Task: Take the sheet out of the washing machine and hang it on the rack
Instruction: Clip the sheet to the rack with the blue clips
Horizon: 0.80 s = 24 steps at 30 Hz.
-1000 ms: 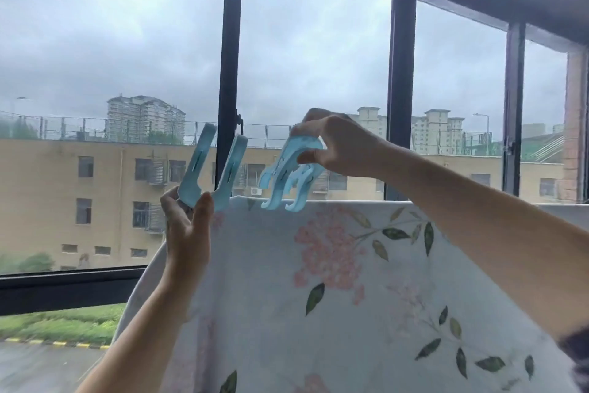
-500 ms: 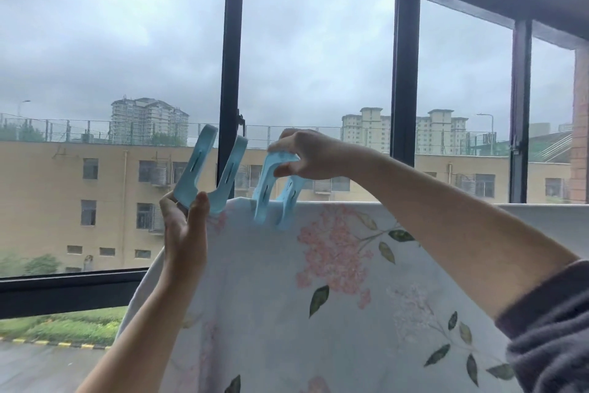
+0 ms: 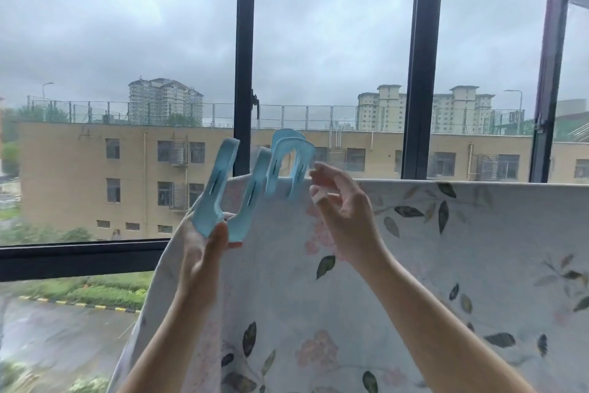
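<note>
A white sheet [image 3: 414,265] printed with pink flowers and dark leaves hangs over a hidden rail, its top edge level across the right half of the view. A light blue clothes peg [image 3: 288,163] sits clamped on that top edge near the sheet's left end. My left hand [image 3: 204,243] grips a second large light blue peg [image 3: 232,192] by its lower end, its two arms pointing up. My right hand [image 3: 344,211] hovers just right of the clamped peg, fingers loosely curled and apart from it, holding nothing.
Behind the sheet stands a window with dark vertical frames [image 3: 244,58] and a dark sill bar [image 3: 79,257]. Outside are a beige building, tower blocks and a wet road. The rack rail is hidden under the sheet.
My right hand set the peg down onto the sheet's top edge, let it go and drew back to the right. The left hand keeps holding its peg in about the same place.
</note>
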Each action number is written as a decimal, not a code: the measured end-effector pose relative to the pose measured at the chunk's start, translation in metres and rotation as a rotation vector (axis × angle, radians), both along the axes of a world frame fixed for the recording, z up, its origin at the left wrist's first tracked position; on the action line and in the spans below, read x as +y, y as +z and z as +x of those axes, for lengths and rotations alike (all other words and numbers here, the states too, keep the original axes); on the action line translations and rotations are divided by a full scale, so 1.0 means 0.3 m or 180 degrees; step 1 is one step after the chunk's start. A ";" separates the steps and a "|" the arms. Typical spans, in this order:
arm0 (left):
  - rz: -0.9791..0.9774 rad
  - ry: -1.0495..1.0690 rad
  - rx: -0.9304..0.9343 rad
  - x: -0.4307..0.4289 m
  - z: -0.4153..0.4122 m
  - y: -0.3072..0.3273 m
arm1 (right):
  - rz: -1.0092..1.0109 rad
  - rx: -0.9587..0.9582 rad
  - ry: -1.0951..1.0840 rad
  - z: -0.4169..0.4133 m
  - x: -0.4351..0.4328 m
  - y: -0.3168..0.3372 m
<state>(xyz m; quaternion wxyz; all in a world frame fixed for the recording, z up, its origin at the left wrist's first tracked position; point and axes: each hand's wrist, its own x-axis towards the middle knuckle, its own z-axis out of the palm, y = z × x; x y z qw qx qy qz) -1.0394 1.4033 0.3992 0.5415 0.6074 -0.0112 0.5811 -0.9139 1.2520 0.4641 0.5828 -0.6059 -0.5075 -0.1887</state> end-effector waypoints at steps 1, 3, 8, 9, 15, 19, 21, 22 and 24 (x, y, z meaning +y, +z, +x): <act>-0.0099 -0.0095 0.0022 -0.019 -0.007 -0.031 | -0.0099 0.0353 0.0264 -0.019 -0.009 -0.051; -0.0353 -0.0273 0.0103 -0.055 -0.022 -0.107 | -0.0307 0.1052 0.0806 -0.060 -0.024 -0.143; -0.0597 -0.0422 0.0592 -0.141 -0.088 -0.316 | -0.0884 0.2016 0.1484 -0.196 -0.014 -0.341; -0.0658 -0.0494 0.0640 -0.152 -0.109 -0.350 | -0.0876 0.2150 0.1547 -0.226 -0.004 -0.374; -0.0625 -0.0723 0.1158 -0.144 -0.207 -0.475 | -0.0922 0.2985 0.0960 -0.331 0.100 -0.504; -0.0934 -0.0222 0.1126 0.044 -0.309 -0.569 | -0.0715 0.3270 0.0457 -0.386 0.191 -0.553; -0.1472 0.0675 0.1120 0.226 -0.354 -0.633 | -0.0764 0.3119 0.0398 -0.417 0.245 -0.562; -0.1654 0.1058 0.1342 0.330 -0.374 -0.662 | -0.0789 0.3033 0.0366 -0.442 0.286 -0.574; -0.1873 0.1229 0.1944 0.520 -0.365 -0.712 | -0.0803 0.2929 0.0348 -0.494 0.354 -0.590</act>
